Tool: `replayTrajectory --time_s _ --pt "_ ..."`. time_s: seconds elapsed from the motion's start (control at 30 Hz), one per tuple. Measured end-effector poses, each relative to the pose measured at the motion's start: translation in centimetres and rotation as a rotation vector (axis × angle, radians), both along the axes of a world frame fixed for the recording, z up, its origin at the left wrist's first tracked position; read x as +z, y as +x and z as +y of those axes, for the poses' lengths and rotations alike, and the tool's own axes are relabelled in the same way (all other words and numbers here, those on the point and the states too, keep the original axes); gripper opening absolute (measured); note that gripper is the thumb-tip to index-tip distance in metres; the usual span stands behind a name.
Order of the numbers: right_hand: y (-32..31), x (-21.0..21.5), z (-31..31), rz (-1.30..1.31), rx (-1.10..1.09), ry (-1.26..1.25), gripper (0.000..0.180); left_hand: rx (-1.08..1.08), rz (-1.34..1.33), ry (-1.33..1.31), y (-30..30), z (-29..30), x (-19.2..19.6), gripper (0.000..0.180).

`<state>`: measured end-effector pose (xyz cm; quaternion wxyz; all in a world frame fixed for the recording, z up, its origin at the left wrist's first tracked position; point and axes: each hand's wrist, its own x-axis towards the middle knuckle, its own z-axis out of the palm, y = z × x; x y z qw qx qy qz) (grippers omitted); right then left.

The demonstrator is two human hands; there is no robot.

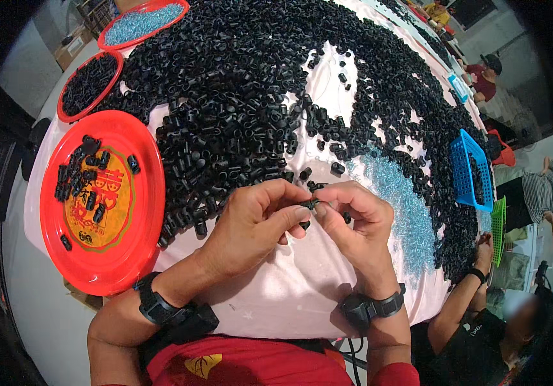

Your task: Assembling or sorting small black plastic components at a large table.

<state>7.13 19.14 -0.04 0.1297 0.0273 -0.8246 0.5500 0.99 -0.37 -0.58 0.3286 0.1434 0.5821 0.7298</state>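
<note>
Left hand [257, 215]: fingers pinched on a small black plastic piece [309, 204], held above the near middle of the surface [289, 283].
Right hand [353, 215]: fingertips closed on the same piece from the right, touching the left hand's fingers.
Black pile [238, 96]: loose black pieces spread over most of the far surface.
Near red plate [141, 212]: left of the hands, holds a few black pieces.
Middle red tray [63, 109]: far left, filled with black pieces.
Far red tray [160, 5]: holds pale blue bits.
Blue basket [460, 174]: right, black pieces inside.
Green basket [499, 228]: just beyond it, contents unclear.
Pale blue bits [398, 206]: scattered right of the hands.
</note>
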Motion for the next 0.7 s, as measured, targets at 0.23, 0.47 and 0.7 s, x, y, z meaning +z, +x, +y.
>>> replayTrajectory --time_s 0.23,0.47,0.7 --pt "-0.2 0.3 0.3 -0.060 0.006 0.060 0.016 0.025 0.023 -0.032 -0.1 0.1 0.0 0.021" --pt "-0.1 1.5 0.2 -0.024 0.073 0.199 0.016 0.036 0.263 -0.141 -0.1 0.1 0.1 0.019" --pt "-0.4 0.8 0.3 0.126 0.130 0.284 0.017 0.053 0.462 -0.268 0.3 0.0 0.3 0.014"
